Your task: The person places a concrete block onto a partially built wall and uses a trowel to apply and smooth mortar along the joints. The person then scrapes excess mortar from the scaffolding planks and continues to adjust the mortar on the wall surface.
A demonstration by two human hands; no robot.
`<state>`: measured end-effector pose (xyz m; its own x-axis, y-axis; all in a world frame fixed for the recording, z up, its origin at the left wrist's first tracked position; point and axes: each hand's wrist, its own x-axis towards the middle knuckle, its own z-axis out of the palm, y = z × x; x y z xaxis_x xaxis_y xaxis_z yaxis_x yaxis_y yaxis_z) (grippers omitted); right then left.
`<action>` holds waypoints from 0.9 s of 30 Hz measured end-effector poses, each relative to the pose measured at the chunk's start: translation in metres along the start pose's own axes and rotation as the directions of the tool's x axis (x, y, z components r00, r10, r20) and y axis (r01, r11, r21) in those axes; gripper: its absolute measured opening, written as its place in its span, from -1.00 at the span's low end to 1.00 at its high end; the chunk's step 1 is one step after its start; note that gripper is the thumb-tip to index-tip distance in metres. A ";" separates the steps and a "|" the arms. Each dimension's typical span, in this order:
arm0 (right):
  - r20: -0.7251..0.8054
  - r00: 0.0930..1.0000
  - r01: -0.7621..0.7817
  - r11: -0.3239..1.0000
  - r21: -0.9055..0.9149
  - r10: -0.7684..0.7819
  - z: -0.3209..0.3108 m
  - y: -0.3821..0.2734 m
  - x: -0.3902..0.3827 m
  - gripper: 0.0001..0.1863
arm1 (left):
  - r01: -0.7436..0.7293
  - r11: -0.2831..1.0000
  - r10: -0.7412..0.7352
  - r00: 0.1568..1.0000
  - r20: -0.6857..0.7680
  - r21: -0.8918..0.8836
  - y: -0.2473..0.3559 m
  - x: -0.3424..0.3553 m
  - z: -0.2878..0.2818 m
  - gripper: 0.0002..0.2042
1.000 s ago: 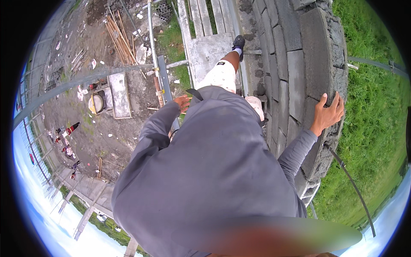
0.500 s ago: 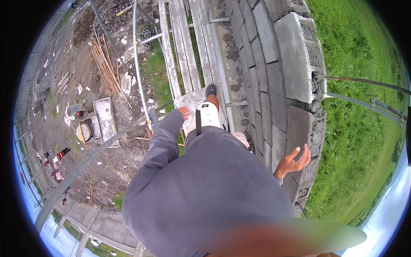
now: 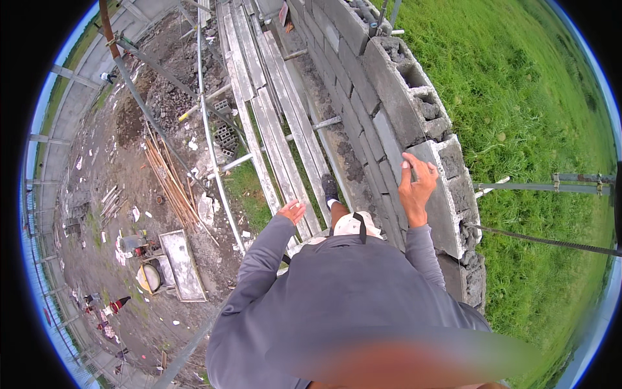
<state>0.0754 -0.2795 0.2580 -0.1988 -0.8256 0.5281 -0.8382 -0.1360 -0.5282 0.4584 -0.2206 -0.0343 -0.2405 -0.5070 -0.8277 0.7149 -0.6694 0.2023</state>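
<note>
My right hand (image 3: 416, 189) is raised beside the top of a grey concrete block wall (image 3: 353, 97). Its fingers are loosely bent, the thumb stands apart, and nothing is in it. Behind it lies a pale concrete block (image 3: 435, 188) of the top course; whether I touch that block I cannot tell. My left hand (image 3: 293, 212) hangs empty over the wooden scaffold planks (image 3: 275, 123), fingers apart. One dark shoe (image 3: 329, 188) of mine rests at the planks' right edge. Hollow cores show in the block (image 3: 409, 74) farther along the wall top.
Along the left of the planks runs a metal scaffold pipe (image 3: 206, 117). Below lie timber poles (image 3: 170, 178), a shallow trough (image 3: 183, 266) and stacked hollow blocks (image 3: 227, 138). A rusty steel bar (image 3: 551, 241) and pipes (image 3: 576, 188) jut over the grass (image 3: 531, 117) at right.
I have moved forward along the planks beside the wall. My right hand has come forward and up by the top course. The left hand has swung forward over the planks.
</note>
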 end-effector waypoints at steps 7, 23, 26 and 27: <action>0.039 0.999 0.008 0.965 0.263 -0.019 0.160 -0.007 0.214 -0.75 | 0.027 0.968 0.118 0.827 -0.550 0.248 0.070 -0.028 -0.111 -0.89; 0.210 0.888 -0.274 0.837 -0.474 0.409 0.333 0.049 0.460 -0.62 | 0.300 0.814 -0.084 0.908 -0.410 0.498 0.276 0.075 -0.004 -0.78; -0.073 0.964 -0.263 0.952 -0.157 0.255 0.324 0.008 0.438 -0.60 | 0.235 0.731 0.020 0.931 -0.365 0.640 0.389 0.135 0.029 -0.75; -0.092 0.965 -0.248 0.968 -0.029 0.244 0.315 -0.004 0.418 -0.60 | 0.206 0.681 0.100 0.924 -0.369 0.702 0.432 0.160 0.046 -0.73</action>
<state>0.1558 -0.7965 0.2715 -0.4435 -0.7797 0.4420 -0.7769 0.0885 -0.6234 0.6991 -0.6158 -0.0554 0.0913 -0.3354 -0.9376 -0.0240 -0.9420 0.3347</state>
